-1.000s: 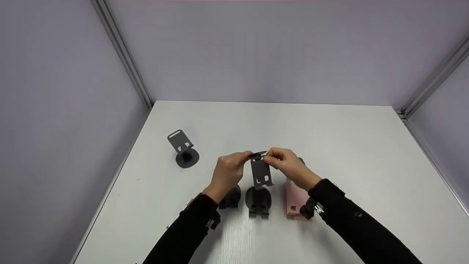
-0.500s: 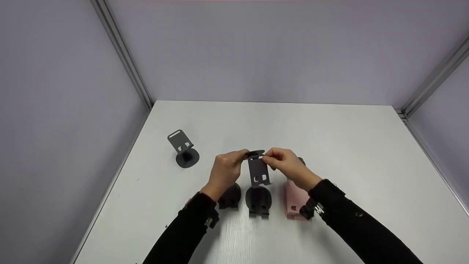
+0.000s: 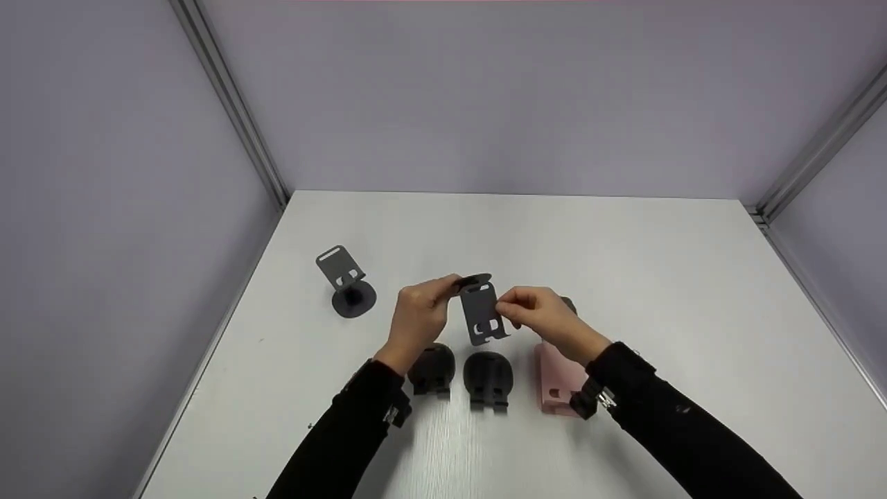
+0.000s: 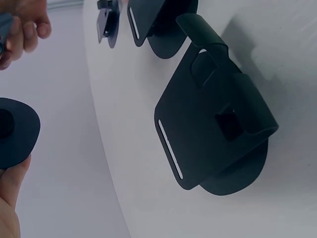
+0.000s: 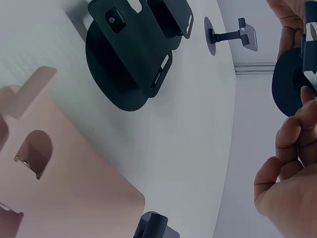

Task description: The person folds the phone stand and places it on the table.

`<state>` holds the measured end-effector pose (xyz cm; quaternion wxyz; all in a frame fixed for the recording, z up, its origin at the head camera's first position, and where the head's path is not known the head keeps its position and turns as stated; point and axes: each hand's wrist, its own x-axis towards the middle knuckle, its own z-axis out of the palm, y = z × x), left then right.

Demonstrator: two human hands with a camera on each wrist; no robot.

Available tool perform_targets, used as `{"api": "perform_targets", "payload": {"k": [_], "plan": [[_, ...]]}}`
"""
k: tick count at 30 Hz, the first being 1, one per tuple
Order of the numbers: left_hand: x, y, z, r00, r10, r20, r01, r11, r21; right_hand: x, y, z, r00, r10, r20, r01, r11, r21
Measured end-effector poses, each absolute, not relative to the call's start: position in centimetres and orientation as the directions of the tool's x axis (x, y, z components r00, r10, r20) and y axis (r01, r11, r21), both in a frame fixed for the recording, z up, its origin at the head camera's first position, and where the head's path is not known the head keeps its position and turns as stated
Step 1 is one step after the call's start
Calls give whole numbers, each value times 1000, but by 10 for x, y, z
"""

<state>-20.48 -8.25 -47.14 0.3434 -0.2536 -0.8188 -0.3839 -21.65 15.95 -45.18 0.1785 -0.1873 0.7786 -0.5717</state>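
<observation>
My left hand grips the round base of a dark phone stand, raised above the table. Its slotted plate hangs below the base and faces the head camera. My right hand pinches at the plate's right edge with thumb and forefinger. In the left wrist view, the underside of the round base shows over the left hand. The right wrist view has the right hand with fingertips right at the stand, and the left hand's fingers on its far side.
Two dark phone stands stand below the hands. A pink phone stand is under the right wrist, with another dark piece partly hidden behind that hand. One more dark stand stands farther back left on the white table.
The held stand has moved left and slightly up with my left hand, its plate tilting. The right hand's fingertips have slid from the plate's upper corner down along its right edge.
</observation>
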Motion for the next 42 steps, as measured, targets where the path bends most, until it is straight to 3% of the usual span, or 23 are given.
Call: {"api": "perform_targets", "payload": {"k": [15, 38, 42], "plan": [[-207, -84, -469, -668, 82, 739, 650, 547, 527, -212, 157, -455, -824, -563, -66, -81, 232, -969], [-205, -78, -469, -721, 11, 693, 598, 515, 614, -212, 157, -458, -828, -559, -55, -137, 295, -945], [-204, -77, -470, -708, 1, 706, 607, 512, 608, -212, 157, -459, -829, -557, -48, -155, 312, -937]]}}
